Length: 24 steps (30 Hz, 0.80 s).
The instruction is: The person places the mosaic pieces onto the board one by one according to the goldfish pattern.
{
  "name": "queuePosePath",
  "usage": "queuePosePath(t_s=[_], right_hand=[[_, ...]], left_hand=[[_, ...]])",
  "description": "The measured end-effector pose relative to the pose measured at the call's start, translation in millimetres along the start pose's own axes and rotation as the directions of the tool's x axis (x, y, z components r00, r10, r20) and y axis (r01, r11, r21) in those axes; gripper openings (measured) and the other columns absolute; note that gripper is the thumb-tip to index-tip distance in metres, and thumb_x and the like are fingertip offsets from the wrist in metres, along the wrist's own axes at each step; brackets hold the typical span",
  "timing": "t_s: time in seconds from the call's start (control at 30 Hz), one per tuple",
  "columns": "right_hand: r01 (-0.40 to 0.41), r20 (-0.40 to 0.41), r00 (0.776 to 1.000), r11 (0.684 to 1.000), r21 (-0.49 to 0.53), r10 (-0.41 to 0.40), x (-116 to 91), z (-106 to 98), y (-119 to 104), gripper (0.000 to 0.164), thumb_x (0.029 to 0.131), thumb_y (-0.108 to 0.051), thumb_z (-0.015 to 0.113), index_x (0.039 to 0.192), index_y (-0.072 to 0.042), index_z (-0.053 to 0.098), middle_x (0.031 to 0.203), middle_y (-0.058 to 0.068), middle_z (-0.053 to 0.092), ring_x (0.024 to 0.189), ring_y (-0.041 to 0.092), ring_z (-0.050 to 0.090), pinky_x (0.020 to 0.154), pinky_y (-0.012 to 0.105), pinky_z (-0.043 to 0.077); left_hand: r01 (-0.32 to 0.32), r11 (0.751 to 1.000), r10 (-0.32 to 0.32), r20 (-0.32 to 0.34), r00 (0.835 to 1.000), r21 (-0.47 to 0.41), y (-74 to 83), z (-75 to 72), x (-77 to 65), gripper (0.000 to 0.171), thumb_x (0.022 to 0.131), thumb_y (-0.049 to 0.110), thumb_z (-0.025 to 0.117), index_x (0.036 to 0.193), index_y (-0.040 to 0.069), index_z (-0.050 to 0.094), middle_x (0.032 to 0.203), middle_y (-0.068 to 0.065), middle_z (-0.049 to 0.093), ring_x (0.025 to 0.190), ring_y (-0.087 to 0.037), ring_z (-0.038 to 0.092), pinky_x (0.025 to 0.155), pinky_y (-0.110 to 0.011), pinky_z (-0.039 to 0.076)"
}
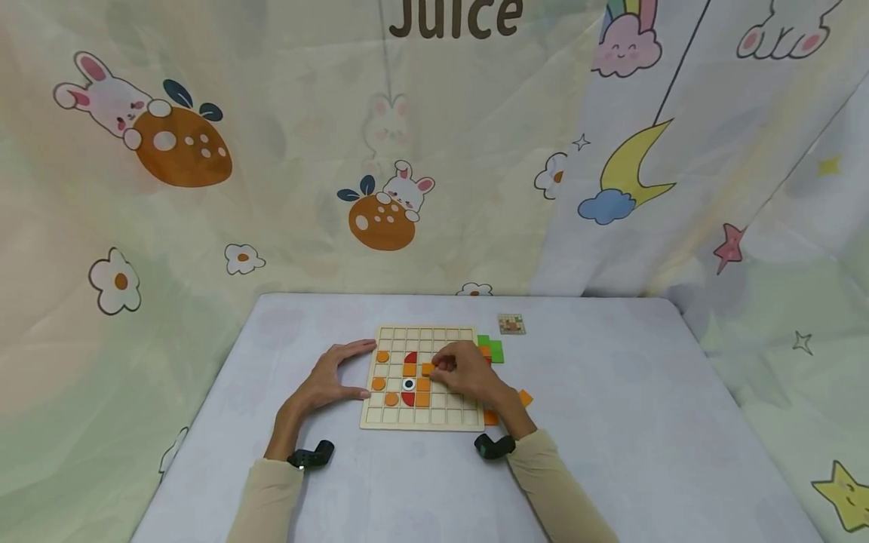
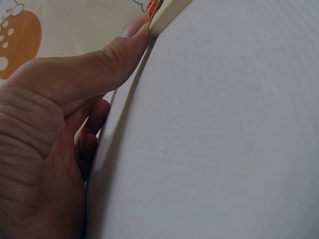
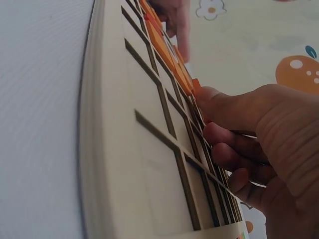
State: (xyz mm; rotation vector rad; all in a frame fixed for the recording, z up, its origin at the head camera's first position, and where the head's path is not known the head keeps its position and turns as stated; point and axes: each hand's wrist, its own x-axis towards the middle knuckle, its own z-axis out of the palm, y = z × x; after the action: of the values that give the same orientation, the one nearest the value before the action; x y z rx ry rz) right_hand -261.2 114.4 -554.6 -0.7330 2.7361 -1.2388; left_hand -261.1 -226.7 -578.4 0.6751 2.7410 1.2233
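The board [image 1: 448,417] lies on the table [image 1: 645,392], the curtain [image 1: 285,113] behind. The left hand [image 1: 329,381] touches the board's left edge; over the board, the right hand [image 1: 468,373] pinches a square [image 1: 427,369]. Three discs [image 1: 383,357] lie on the board's left part. Right of them sits the eye [image 1: 409,384], a quarter [image 1: 408,400] in front and two more squares [image 1: 423,385] to its right. Loose tiles [image 1: 497,351] lie right of the board; the card [image 1: 512,324] lies behind them.
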Motion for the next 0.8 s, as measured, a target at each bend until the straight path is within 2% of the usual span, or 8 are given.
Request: queuePosePath(t_s=[0.27,0.8], right_hand=[[0.010,0.000,1.000,1.000,0.017,-0.010,0.6,1.2,-0.9,0.017,0.094,-0.016,0.087,0.107,-0.006,0.083,0.086,-0.003,0.070,0.079,0.012,0.061,0.071,0.021,0.054],[0.001,-0.009,1.000,1.000,-0.025,-0.001,0.6,4.9,0.6,0.014,0.097,-0.015,0.084,0.110,-0.010,0.084,0.091,-0.004,0.072,0.082,0.011,0.061,0.074,0.021,0.054]], left_hand=[[-0.007,1.000,0.008,-0.008,1.000,0.002,-1.7,0.1,-1.1,0.094,0.077,0.039,0.098,0.159,0.014,0.058,0.169,-0.012,0.052,0.154,-0.045,0.046,0.125,-0.075,0.034],[-0.001,1.000,0.001,0.001,1.000,-0.015,-0.3,0.8,0.6,0.095,0.076,0.040,0.098,0.159,0.017,0.059,0.169,-0.010,0.053,0.153,-0.042,0.047,0.125,-0.073,0.034]])
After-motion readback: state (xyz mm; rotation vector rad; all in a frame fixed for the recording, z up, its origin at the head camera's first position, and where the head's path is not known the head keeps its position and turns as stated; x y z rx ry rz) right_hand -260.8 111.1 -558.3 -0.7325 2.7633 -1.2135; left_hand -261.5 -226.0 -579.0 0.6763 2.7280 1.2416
